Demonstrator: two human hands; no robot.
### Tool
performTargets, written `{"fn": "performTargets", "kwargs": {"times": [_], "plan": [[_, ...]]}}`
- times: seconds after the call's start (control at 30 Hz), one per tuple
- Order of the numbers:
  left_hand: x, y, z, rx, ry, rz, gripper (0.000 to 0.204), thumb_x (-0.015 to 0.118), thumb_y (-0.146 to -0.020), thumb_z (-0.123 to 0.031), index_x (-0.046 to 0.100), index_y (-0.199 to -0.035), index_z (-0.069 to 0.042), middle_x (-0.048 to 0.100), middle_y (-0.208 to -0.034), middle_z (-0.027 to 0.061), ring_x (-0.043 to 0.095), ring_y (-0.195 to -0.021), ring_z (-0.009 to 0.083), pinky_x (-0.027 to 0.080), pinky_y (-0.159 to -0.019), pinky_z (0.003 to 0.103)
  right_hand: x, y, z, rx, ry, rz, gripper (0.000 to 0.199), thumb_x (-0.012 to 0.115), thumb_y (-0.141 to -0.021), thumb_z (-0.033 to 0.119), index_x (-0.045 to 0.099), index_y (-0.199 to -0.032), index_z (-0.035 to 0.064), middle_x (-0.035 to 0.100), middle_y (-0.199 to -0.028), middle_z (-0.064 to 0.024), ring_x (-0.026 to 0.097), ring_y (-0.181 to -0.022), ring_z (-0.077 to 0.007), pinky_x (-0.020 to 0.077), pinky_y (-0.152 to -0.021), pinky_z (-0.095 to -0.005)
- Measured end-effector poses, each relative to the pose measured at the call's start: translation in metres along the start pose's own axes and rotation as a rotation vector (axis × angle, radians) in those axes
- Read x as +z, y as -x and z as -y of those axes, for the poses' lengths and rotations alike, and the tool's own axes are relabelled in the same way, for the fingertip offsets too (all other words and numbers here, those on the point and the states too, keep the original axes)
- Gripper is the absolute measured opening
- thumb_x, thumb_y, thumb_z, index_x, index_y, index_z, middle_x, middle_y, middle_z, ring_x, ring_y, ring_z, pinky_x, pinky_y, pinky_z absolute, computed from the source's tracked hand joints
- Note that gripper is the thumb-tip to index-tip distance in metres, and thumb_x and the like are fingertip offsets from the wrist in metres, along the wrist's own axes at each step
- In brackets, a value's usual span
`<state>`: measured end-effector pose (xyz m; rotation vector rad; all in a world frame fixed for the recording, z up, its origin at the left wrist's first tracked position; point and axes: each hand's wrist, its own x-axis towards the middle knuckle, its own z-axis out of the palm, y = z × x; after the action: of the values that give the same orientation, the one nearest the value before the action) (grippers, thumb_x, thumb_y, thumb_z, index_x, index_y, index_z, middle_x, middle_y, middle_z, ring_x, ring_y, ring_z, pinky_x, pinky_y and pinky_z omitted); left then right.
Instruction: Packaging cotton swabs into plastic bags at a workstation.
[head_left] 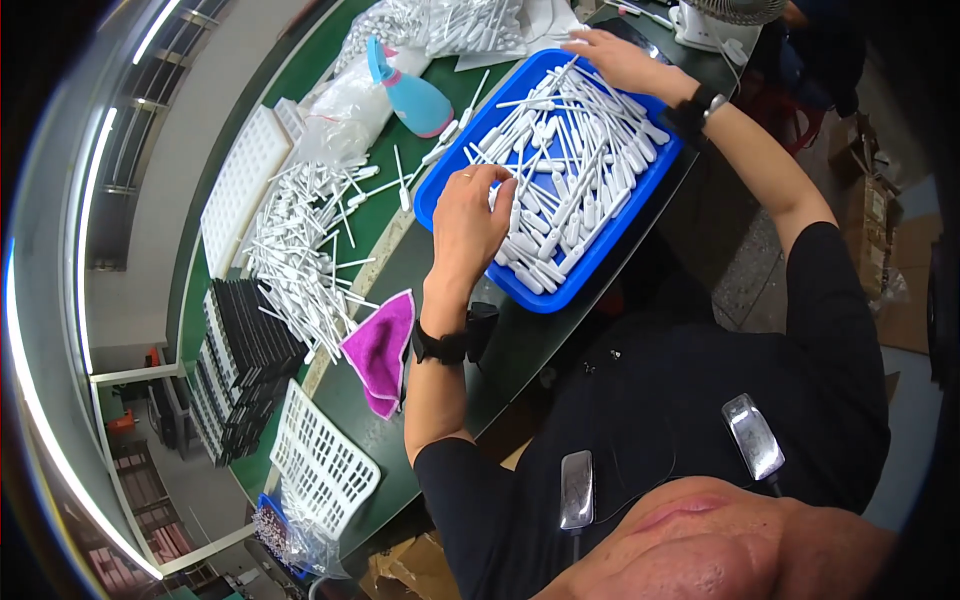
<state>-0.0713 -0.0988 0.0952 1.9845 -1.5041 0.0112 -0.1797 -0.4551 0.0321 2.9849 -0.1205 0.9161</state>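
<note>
Fingers of the left hand (pixel 470 220) curl loosely down at the near left corner of a blue tray (pixel 600 255), their tips pinching among the white plastic droppers (pixel 560 165) heaped inside; whether one is gripped I cannot tell. The droppers are slim, translucent-white stems with squeeze bulbs, lying crisscrossed. Beyond them, the right hand (pixel 620 60) rests spread and flat on the tray's far rim. Left of the left hand lies a purple cloth (pixel 382 350).
</note>
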Motion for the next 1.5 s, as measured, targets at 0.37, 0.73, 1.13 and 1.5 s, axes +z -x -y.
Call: {"fn": "performTargets", "kwargs": {"times": [0.37, 0.73, 1.13, 1.5], "plan": [[-0.06, -0.103, 0.025, 0.056, -0.062, -0.159, 0.016, 0.062, -0.09, -0.021, 0.067, -0.093, -0.006, 0.068, -0.085, 0.0164, 0.065, -0.081, 0.0358, 0.05, -0.071, 0.043, -0.022, 0.008, 0.024, 0.113, -0.242, 0.293, 0.016, 0.063, -0.085, 0.014, 0.066, -0.099, 0.0054, 0.063, -0.095, -0.0125, 0.06, -0.097, -0.0327, 0.0488, -0.082, -0.0407], [-0.068, -0.353, 0.175, -0.168, -0.934, 0.398, 0.049, 0.073, -0.077, -0.041, 0.066, -0.109, -0.004, 0.067, -0.112, 0.0201, 0.065, -0.103, 0.0369, 0.053, -0.087, 0.047, -0.017, 0.062, 0.022, 0.606, -0.568, 0.246, 0.033, 0.049, -0.096, 0.026, 0.056, -0.122, 0.0066, 0.066, -0.1, -0.0218, 0.064, -0.092, -0.0405, 0.0512, -0.078, -0.0483], [0.049, -0.397, 0.163, -0.333, -1.061, 0.262, 0.023, 0.057, -0.085, -0.02, 0.076, -0.092, -0.01, 0.073, -0.098, 0.0145, 0.072, -0.087, 0.0321, 0.058, -0.064, 0.044, -0.023, 0.062, 0.043, 0.656, -0.369, 0.13, 0.038, 0.055, -0.092, 0.025, 0.051, -0.124, 0.0049, 0.065, -0.103, -0.0195, 0.063, -0.099, -0.0388, 0.0519, -0.079, -0.0508], [0.074, -0.4, 0.247, -0.368, -0.947, 0.084, 0.024, 0.06, -0.079, -0.023, 0.076, -0.088, -0.007, 0.073, -0.097, 0.0156, 0.071, -0.091, 0.0327, 0.057, -0.074, 0.042, -0.02, 0.07, 0.044, 0.61, -0.336, 0.087, 0.044, 0.058, -0.091, 0.028, 0.048, -0.126, 0.0028, 0.063, -0.101, -0.0177, 0.063, -0.097, -0.0365, 0.0526, -0.078, -0.0491]]}}
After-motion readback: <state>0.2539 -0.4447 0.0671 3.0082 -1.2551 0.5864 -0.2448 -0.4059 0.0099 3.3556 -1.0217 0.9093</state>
